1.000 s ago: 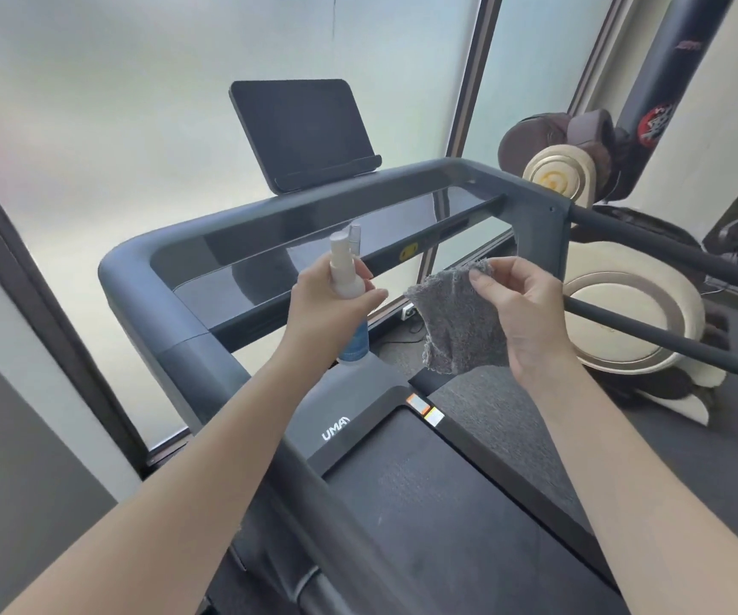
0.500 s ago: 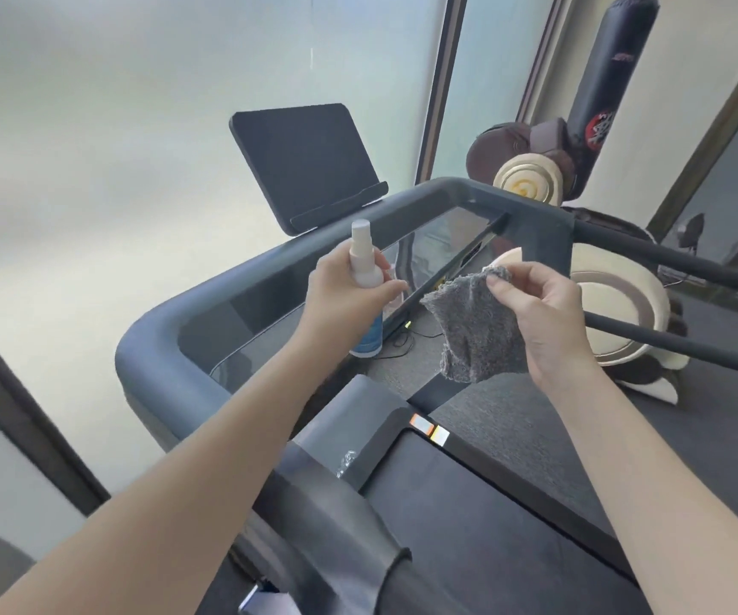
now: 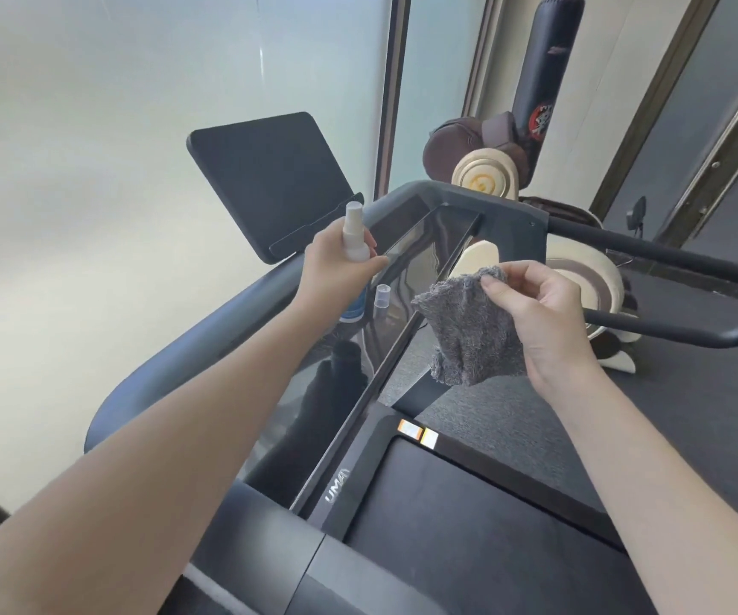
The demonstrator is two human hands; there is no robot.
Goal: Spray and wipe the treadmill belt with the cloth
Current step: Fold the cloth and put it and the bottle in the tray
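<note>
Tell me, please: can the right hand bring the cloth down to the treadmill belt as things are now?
Probably yes. The right hand holds the grey cloth in the air above the belt, and nothing lies between them; the handrail passes behind the hand.

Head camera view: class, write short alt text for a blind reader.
A person's left hand holds a spray bottle and the right hand a grey cloth, both raised above a black treadmill belt.

Bright window (image 3: 92, 170) backlight, wide-angle edge warp
</note>
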